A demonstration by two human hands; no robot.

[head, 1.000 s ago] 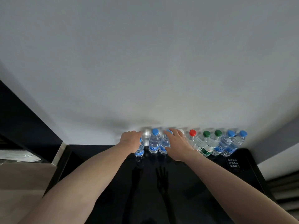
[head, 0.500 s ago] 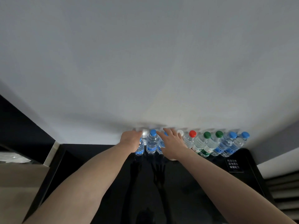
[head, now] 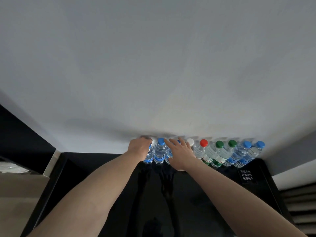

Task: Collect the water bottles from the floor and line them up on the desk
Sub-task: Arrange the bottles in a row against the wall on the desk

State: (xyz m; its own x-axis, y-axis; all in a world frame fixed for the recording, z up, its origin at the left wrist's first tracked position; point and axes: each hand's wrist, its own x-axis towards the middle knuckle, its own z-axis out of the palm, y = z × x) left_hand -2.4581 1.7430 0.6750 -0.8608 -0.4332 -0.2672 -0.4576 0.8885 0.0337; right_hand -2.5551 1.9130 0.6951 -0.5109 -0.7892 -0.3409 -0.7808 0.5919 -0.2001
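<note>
On the black desk (head: 196,194), the water bottles (head: 219,153) stand in a row against the white wall (head: 153,65); left hand (head: 139,148) fingers clamp the endmost bottle (head: 149,155), right hand (head: 182,155) fingers are spread.

My left hand (head: 140,148) covers the cap and upper half of the leftmost bottle (head: 148,157). My right hand (head: 181,155) hides most of the third bottle (head: 168,155). The white print on the small sign (head: 247,176), far right on the desk (head: 106,177), is too small to read. Both my forearms run off the near edge.
</note>
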